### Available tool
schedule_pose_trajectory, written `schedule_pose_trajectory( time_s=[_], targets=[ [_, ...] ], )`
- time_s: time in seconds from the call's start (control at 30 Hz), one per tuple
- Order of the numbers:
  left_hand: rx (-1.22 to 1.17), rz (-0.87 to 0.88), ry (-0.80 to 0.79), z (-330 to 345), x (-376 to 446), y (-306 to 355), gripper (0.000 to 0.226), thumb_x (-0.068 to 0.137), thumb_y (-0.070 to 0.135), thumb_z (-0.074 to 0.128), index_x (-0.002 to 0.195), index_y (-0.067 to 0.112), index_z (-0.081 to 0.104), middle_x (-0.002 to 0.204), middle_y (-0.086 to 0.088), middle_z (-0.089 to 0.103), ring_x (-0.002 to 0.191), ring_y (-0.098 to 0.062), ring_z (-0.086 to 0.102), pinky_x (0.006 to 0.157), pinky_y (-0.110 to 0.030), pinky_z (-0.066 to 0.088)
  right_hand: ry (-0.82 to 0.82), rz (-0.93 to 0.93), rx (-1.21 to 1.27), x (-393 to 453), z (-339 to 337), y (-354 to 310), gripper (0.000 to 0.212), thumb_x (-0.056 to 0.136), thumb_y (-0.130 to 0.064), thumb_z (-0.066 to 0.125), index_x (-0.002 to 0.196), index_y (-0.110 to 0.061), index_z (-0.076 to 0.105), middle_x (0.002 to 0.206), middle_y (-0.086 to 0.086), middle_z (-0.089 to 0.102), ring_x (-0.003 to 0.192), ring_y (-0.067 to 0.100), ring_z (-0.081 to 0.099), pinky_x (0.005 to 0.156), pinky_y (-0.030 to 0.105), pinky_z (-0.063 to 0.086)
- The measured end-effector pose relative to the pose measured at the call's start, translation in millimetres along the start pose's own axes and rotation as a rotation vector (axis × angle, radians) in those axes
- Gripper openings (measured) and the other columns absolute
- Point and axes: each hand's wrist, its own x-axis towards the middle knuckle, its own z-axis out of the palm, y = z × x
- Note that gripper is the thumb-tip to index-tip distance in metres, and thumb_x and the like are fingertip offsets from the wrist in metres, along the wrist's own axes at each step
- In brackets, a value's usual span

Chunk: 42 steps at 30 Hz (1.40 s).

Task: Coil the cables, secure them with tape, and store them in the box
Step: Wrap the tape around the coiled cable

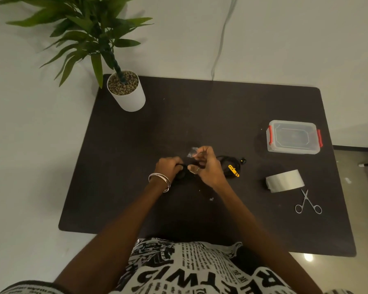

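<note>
Arms: bare, no sleeves visible | left wrist: stacked silver bangles [160, 181] | right hand [206, 166]: thin ring on one finger | torso: white garment [189, 270], bold black newspaper-style lettering

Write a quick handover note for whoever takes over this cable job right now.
Hands: left hand grips a black coiled cable; right hand pinches a clear tape strip above that coil.
Things: second black cable with yellow tag lies right of the hands; tape roll and scissors further right; lidded box behind them, latched.
Done: one coil formed.
Left: tape it, handle the other cable, open the box, store both.
</note>
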Motion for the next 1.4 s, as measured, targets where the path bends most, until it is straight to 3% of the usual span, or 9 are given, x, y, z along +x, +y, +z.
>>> schedule_pose_trajectory(
  time_s=[0.13, 0.27, 0.4, 0.53, 0.73, 0.87, 1.0, 1.2, 1.4],
  targets=[
    [-0.201, 0.150, 0.024, -8, 0, 23, 0.019, 0.082, 0.008, 0.067, 0.099, 0.010, 0.073, 0.095, -0.009, 0.073, 0.090, -0.020, 0.067, 0.086, -0.030, 0.050, -0.079, -0.012, 0.063, -2, -13, 2, 0.057, 0.076, -0.004, 0.076, 0.113, -0.022, 0.037, 0.105, -0.002, 0.065, 0.104, 0.014, 0.064, 0.094, 0.035, 0.051],
    [-0.402, 0.139, 0.017, -16, 3, 46, 0.020, 0.077, 0.004, 0.071, 0.096, 0.009, 0.075, 0.095, -0.006, 0.073, 0.086, -0.006, 0.065, 0.082, -0.008, 0.045, -0.045, 0.011, 0.222, -8, -35, -3, 0.058, 0.076, 0.000, 0.075, 0.110, -0.026, 0.036, 0.099, 0.012, 0.070, 0.088, 0.021, 0.070, 0.079, 0.036, 0.055],
    [-0.653, 0.040, -0.036, -18, 7, 65, 0.022, 0.076, 0.004, 0.073, 0.096, 0.012, 0.074, 0.091, -0.004, 0.073, 0.085, -0.007, 0.068, 0.086, -0.023, 0.052, -0.001, 0.025, 0.309, -16, -57, -6, 0.056, 0.076, 0.005, 0.073, 0.107, -0.026, 0.038, 0.093, 0.015, 0.070, 0.084, 0.025, 0.069, 0.077, 0.036, 0.054],
    [-0.760, 0.071, -0.069, -19, 7, 81, 0.022, 0.078, 0.004, 0.071, 0.100, 0.006, 0.071, 0.090, -0.010, 0.072, 0.075, 0.000, 0.067, 0.074, -0.015, 0.052, 0.001, 0.035, 0.358, -22, -72, -10, 0.049, 0.079, 0.004, 0.071, 0.102, -0.026, 0.040, 0.081, 0.011, 0.072, 0.082, 0.030, 0.067, 0.074, 0.035, 0.049],
    [-0.563, 0.041, -0.072, -10, 10, 89, 0.025, 0.077, 0.009, 0.074, 0.103, 0.011, 0.072, 0.100, -0.005, 0.073, 0.095, -0.011, 0.068, 0.091, -0.027, 0.052, 0.175, 0.005, 0.332, -29, -82, -13, 0.048, 0.078, 0.002, 0.073, 0.103, -0.022, 0.041, 0.072, 0.006, 0.070, 0.067, 0.017, 0.067, 0.066, 0.028, 0.051],
    [-0.471, 0.053, -0.074, -10, 7, 99, 0.021, 0.079, 0.015, 0.072, 0.100, 0.015, 0.074, 0.093, 0.000, 0.074, 0.087, -0.006, 0.067, 0.083, -0.020, 0.052, 0.206, -0.035, 0.347, -35, -82, -8, 0.047, 0.079, 0.001, 0.072, 0.103, -0.023, 0.040, 0.074, 0.008, 0.071, 0.072, 0.020, 0.069, 0.073, 0.030, 0.053],
    [-0.739, -0.077, -0.166, -14, 2, 109, 0.020, 0.084, 0.010, 0.068, 0.103, 0.006, 0.071, 0.084, -0.004, 0.072, 0.078, -0.004, 0.067, 0.069, -0.016, 0.054, 0.148, -0.074, 0.376, -41, -91, -2, 0.043, 0.081, 0.004, 0.069, 0.101, -0.023, 0.042, 0.075, 0.008, 0.072, 0.073, 0.020, 0.070, 0.075, 0.031, 0.052],
    [-0.895, -0.214, -0.317, -17, 4, 115, 0.013, 0.088, 0.006, 0.061, 0.096, 0.008, 0.071, 0.079, -0.008, 0.069, 0.076, -0.015, 0.066, 0.082, -0.038, 0.057, 0.028, -0.139, 0.201, -42, -103, -1, 0.037, 0.083, 0.004, 0.067, 0.098, -0.024, 0.048, 0.078, 0.016, 0.069, 0.073, 0.026, 0.064, 0.072, 0.041, 0.052],
    [-0.857, -0.196, -0.298, -16, 2, 117, 0.011, 0.089, 0.005, 0.060, 0.093, 0.003, 0.070, 0.072, -0.010, 0.066, 0.068, -0.019, 0.062, 0.077, -0.037, 0.056, -0.027, -0.175, 0.184, -45, -105, -5, 0.028, 0.083, 0.003, 0.067, 0.100, -0.013, 0.052, 0.073, 0.001, 0.069, 0.066, 0.008, 0.062, 0.063, 0.020, 0.049]
  ],
)
